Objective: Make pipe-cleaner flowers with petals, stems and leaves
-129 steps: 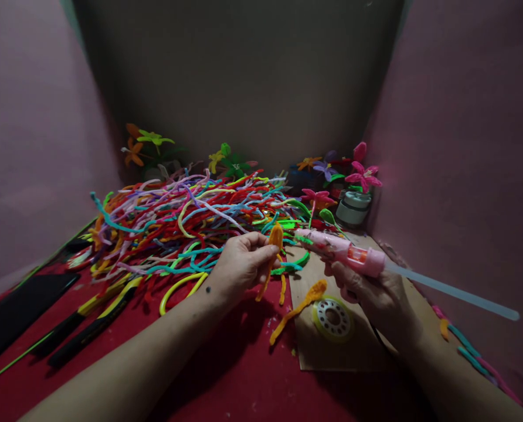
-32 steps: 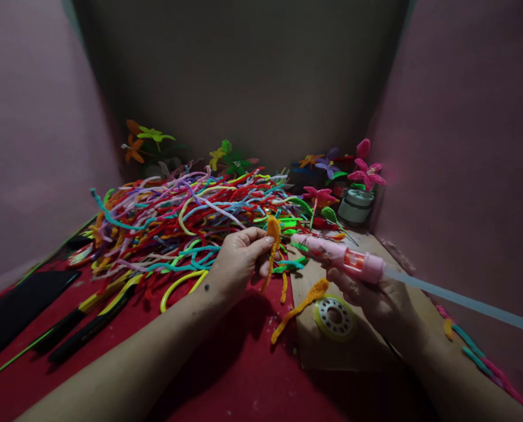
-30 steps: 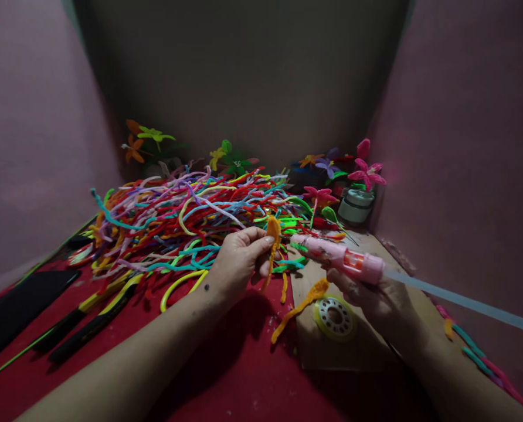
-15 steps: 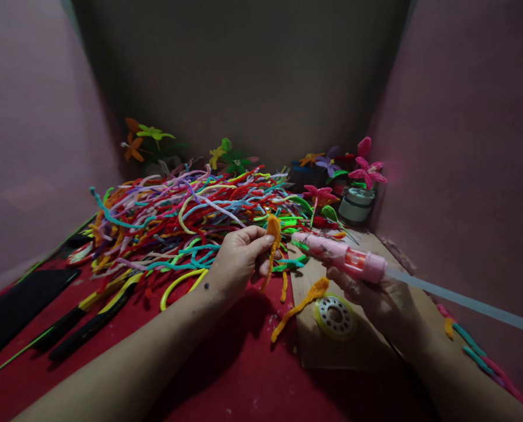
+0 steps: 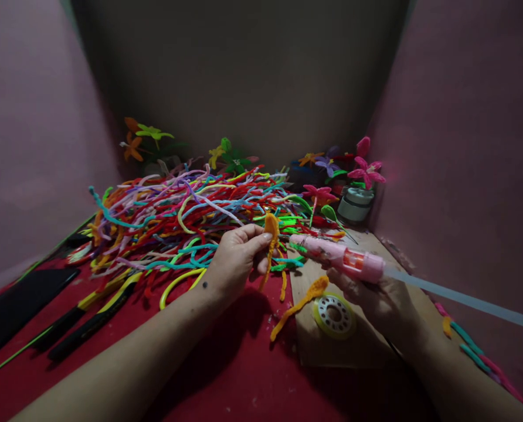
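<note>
Between thumb and fingers, my left hand (image 5: 239, 252) pinches an orange pipe-cleaner petal (image 5: 271, 225) upright, its stem trailing down below the fingers. My right hand (image 5: 376, 299) is wrapped around a pink hot glue gun (image 5: 338, 255) from underneath; a long translucent glue stick (image 5: 459, 296) sticks out of its back end. The gun's nozzle points left, a short way from the petal and apart from it. Below the hands lies another orange pipe-cleaner petal (image 5: 299, 308), its tip beside a roll of clear tape (image 5: 334, 315).
A large heap of colourful pipe cleaners (image 5: 177, 211) spreads behind my left hand. Yellow-and-black pliers (image 5: 98, 313) and a black flat object (image 5: 24, 302) lie at left. A wooden board (image 5: 314, 351) sits under the tape. Pipe-cleaner flowers (image 5: 367, 170) stand along the back.
Very little differs. Both hands, with the petal and the glue gun, have shifted very slightly left in the view, and the glue stick's rear end sits a little higher.
</note>
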Demonstrator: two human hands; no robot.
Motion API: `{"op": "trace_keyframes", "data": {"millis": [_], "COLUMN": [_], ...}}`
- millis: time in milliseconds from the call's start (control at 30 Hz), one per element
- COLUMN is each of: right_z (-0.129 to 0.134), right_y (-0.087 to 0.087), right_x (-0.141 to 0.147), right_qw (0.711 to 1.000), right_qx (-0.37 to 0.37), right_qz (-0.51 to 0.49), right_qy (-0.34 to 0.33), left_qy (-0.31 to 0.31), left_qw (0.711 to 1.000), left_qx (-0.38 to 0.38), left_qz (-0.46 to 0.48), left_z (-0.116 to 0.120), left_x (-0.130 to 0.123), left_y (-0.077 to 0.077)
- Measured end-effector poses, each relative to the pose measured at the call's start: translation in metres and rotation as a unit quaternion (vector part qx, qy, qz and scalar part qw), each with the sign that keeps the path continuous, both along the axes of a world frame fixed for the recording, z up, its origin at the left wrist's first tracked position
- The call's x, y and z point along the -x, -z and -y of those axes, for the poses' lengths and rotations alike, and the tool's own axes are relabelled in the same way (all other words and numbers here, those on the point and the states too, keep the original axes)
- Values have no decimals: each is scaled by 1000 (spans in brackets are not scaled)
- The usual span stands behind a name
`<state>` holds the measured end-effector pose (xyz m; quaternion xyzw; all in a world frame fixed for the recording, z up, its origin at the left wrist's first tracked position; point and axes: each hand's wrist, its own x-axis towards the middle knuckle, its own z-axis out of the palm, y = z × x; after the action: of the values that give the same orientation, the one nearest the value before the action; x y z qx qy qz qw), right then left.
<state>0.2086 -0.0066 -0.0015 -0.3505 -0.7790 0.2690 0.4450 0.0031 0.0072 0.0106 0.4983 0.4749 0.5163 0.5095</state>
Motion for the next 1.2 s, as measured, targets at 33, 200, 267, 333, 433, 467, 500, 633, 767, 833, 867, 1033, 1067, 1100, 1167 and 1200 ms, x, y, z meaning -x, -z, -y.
{"op": "trace_keyframes", "data": {"millis": [33, 200, 267, 333, 433, 467, 500, 633, 767, 833, 867, 1033, 1067, 1100, 1167, 1200], "right_z": [0, 0, 0, 1, 2, 2, 2, 1, 0, -1, -1, 0, 0, 0, 1, 1], "right_y": [0, -2, -3, -5, -8, -9, -9, -10, -8, -6, -5, -5, -6, -7, -9, -8], "right_x": [0, 0, 2, 3, 4, 4, 4, 3, 4, 3, 3, 3, 4, 4, 4, 4], "right_qw": [1000, 999, 999, 1000, 1000, 1000, 1000, 999, 998, 998, 998, 998, 998, 998, 999, 999], "right_qx": [1, 8, 9, 10, 10, 7, 4, 1, 15, 12, 12, 17, 15, 12, 6, 6], "right_qz": [-1, 12, 4, -12, -9, -1, 5, -1, 11, 16, 18, 5, 3, 1, -2, 0], "right_qy": [14, 49, 34, 12, -10, -15, -17, -41, -59, -64, -64, -60, -61, -62, -53, -45], "left_qy": [2, 5, 3, 2, 0, -1, -3, -7, -10, -7, -5, -6, -6, -6, -5, -5], "left_qw": [1000, 1000, 1000, 1000, 1000, 1000, 1000, 1000, 1000, 1000, 1000, 1000, 1000, 1000, 1000, 999], "left_qx": [1, 1, -1, -3, -1, 0, -1, -5, -5, -6, -7, -7, -5, -4, -7, -9], "left_qz": [1, 4, 0, 0, 0, 1, 2, 10, 11, 13, 15, 24, 24, 25, 29, 31], "left_z": [0, -1, 0, 1, 1, 1, 1, 0, -1, -1, -1, -2, -2, -2, -2, -2], "left_x": [0, 1, 0, 0, 0, 0, 0, 0, 0, 0, 0, 1, 1, 1, 1, 1], "left_y": [0, 2, 1, 0, -1, -1, -1, 0, 0, 1, 1, 1, 1, 1, 1, 1]}}
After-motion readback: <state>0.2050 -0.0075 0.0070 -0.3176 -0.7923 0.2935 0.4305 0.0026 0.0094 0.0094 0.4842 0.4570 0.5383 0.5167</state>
